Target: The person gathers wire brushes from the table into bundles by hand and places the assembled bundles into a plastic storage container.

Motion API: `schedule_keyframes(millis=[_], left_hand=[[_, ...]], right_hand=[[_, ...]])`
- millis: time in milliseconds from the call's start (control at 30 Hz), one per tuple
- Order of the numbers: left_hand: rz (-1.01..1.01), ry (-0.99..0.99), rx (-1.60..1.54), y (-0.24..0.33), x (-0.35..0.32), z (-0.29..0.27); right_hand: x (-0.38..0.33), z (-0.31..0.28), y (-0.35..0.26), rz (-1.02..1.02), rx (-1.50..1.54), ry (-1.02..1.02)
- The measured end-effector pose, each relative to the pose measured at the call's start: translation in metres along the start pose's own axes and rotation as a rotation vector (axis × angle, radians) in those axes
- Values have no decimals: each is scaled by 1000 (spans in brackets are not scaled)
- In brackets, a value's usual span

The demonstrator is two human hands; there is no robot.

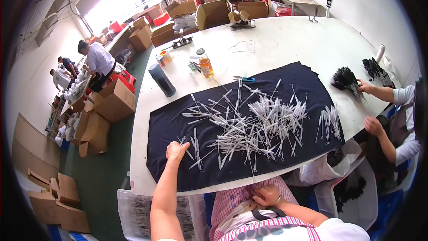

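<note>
On the left part of a dark cloth (178, 169), my left hand (177, 150) is closed, with the wire loops of a few thin brushes showing just above its fingers. Right beside it lie several loose white brushes (196, 149). A large heap of the same slender white brushes with looped wire ends (254, 125) spreads over the middle of the cloth, and a smaller bunch (329, 124) lies at its right edge. My right hand (266, 195) rests low over my striped apron, fingers curled in; what they hold, if anything, is hidden.
Beyond the cloth stand a dark cylinder (162, 80), a jar of amber liquid (204, 63) and blue-handled snips (244, 79). At right, a co-worker's hand (365, 86) touches black brushes (346, 81). A plastic bin (125, 209) sits below the table's left front edge.
</note>
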State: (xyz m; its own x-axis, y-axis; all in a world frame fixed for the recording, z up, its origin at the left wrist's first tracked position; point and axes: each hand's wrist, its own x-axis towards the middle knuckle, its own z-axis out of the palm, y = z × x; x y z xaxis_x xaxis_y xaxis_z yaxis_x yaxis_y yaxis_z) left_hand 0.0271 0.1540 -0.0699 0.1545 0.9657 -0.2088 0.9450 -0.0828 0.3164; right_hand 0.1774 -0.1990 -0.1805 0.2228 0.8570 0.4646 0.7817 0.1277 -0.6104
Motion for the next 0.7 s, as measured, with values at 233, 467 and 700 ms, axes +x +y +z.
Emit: schedule_keyframes(millis=[233, 467, 700], left_hand=[[3, 278, -340, -35, 21, 5], [707, 193, -52, 14, -55, 16], [601, 137, -109, 11, -68, 26]], right_hand=[[0, -5, -1, -18, 7, 19], [-2, -6, 3, 7, 18, 43], [-1, -5, 0, 1, -10, 35]])
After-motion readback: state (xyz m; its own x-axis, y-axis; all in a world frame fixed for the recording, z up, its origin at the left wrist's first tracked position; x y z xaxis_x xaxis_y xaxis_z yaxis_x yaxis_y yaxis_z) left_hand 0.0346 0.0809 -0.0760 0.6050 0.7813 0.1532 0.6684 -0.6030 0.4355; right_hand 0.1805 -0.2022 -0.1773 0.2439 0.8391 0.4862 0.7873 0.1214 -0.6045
